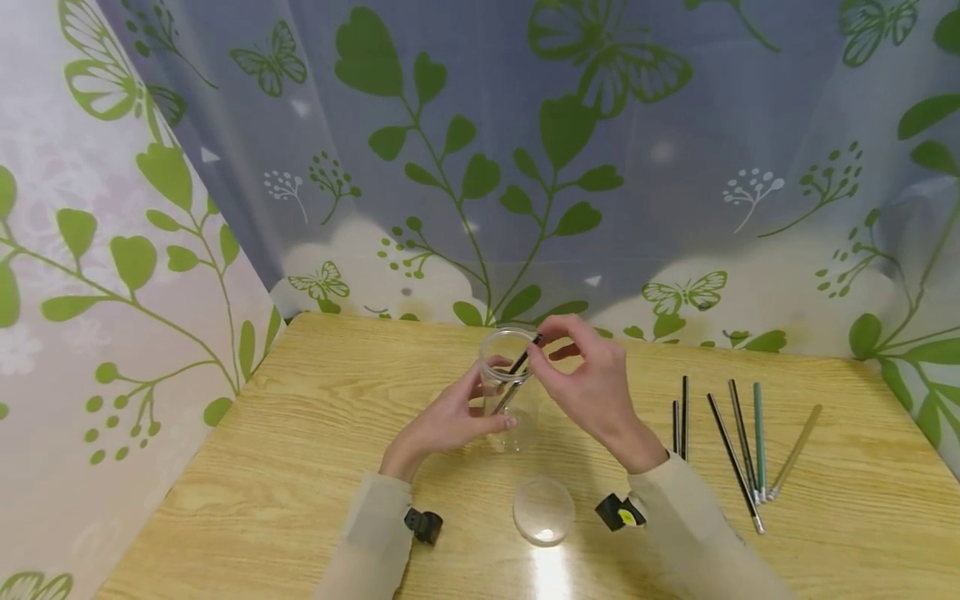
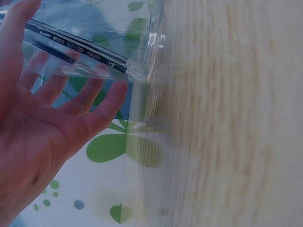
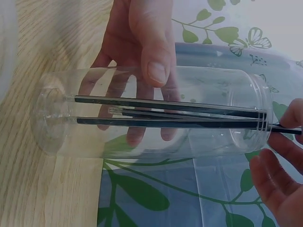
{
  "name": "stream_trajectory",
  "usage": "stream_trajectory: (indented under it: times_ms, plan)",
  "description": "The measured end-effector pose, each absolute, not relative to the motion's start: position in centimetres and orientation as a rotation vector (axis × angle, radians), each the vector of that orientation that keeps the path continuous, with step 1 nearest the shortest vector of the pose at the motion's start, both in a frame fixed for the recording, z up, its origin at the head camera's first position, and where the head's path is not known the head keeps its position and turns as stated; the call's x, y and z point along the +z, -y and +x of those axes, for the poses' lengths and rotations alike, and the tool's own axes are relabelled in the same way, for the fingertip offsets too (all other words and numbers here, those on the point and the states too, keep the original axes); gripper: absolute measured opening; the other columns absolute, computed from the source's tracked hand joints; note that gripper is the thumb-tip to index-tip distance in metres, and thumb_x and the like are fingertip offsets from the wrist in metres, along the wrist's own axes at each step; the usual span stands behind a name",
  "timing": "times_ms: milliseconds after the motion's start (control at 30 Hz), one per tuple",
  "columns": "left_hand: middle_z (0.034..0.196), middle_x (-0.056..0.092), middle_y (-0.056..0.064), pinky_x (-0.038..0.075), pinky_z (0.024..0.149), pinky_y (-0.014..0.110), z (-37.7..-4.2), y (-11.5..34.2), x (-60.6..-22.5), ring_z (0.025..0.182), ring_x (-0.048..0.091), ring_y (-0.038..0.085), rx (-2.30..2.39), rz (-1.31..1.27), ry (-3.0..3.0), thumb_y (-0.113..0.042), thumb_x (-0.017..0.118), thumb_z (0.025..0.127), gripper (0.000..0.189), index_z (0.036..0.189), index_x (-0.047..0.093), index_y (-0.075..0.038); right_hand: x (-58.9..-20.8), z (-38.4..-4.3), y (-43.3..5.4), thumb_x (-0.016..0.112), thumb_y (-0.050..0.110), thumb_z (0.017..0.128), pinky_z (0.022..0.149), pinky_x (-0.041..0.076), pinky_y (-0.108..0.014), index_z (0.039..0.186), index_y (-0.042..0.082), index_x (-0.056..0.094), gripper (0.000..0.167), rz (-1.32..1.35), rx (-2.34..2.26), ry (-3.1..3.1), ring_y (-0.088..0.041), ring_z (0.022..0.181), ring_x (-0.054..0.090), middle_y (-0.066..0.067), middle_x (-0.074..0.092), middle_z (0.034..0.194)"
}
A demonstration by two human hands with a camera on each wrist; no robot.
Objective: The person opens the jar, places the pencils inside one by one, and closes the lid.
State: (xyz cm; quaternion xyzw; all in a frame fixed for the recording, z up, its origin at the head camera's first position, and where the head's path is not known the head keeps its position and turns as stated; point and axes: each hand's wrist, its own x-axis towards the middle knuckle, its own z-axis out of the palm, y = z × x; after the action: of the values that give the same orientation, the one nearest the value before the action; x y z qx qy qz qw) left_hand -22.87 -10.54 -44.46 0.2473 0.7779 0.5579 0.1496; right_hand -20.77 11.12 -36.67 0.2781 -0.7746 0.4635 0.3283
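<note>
My left hand [image 1: 453,415] grips a clear plastic jar [image 1: 517,437], fingers round one side and thumb across the front. The jar stands with its open mouth up. At the rim my right hand [image 1: 592,387] pinches the top of a black pencil [image 1: 521,360] between thumb and fingertips; most of the pencil is inside the jar. In the right wrist view other dark pencils [image 3: 165,123] lie inside along the jar's length, and my left hand [image 3: 142,42] shows behind the wall. Lettering with "HB" is readable on one pencil [image 2: 90,53] in the left wrist view.
A clear round lid [image 1: 543,512] lies on the wooden table [image 1: 300,467] in front of the jar. To the right are several loose pencils: black ones [image 1: 731,454], a teal one [image 1: 760,433] and a tan one [image 1: 797,450]. A patterned curtain [image 1: 480,208] hangs behind the table.
</note>
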Motion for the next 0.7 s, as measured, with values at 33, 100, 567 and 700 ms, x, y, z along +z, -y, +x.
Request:
stream_trajectory:
  times_ms: [33,100,567,700]
  plan:
    - [0.159,0.039,-0.004,0.051,0.112,0.046,-22.87,10.54,-44.49,0.141,0.049,0.03,1.605,0.715,-2.234,-0.022,0.078,0.092,0.074,0.151,0.036,-0.039,-36.71,-20.74,-11.1,0.076,-0.002,0.084,0.065,0.064,-0.035,0.1,0.002,0.068,0.018,0.727,1.201,2.038,-0.02,0.082,0.073,-0.008,0.075,0.091]
    - [0.159,0.04,-0.005,0.051,0.112,0.045,-22.88,10.55,-44.52,0.14,0.049,0.029,1.605,0.718,-2.234,-0.022,0.078,0.092,0.074,0.151,0.037,-0.039,-36.8,-20.71,-11.08,0.077,-0.001,0.084,0.065,0.064,-0.036,0.098,0.002,0.07,0.017,0.728,1.179,2.056,-0.021,0.082,0.073,-0.009,0.075,0.09]
    - [0.163,0.034,-0.007,0.05,0.113,0.047,-22.86,10.53,-44.46,0.144,0.047,0.03,1.599,0.728,-2.234,-0.023,0.077,0.093,0.075,0.154,0.035,-0.032,-37.61,-20.89,-11.1,0.075,0.002,0.086,0.066,0.063,-0.037,0.094,0.007,0.075,0.009,0.743,1.149,2.084,-0.021,0.082,0.069,-0.006,0.076,0.087]
    - [0.163,0.034,-0.006,0.05,0.113,0.048,-22.86,10.53,-44.43,0.143,0.048,0.03,1.602,0.732,-2.227,-0.024,0.077,0.093,0.076,0.156,0.033,-0.028,-37.69,-20.92,-11.21,0.075,0.003,0.087,0.065,0.063,-0.036,0.093,0.008,0.077,0.008,0.772,1.15,2.067,-0.02,0.083,0.069,-0.005,0.076,0.088]
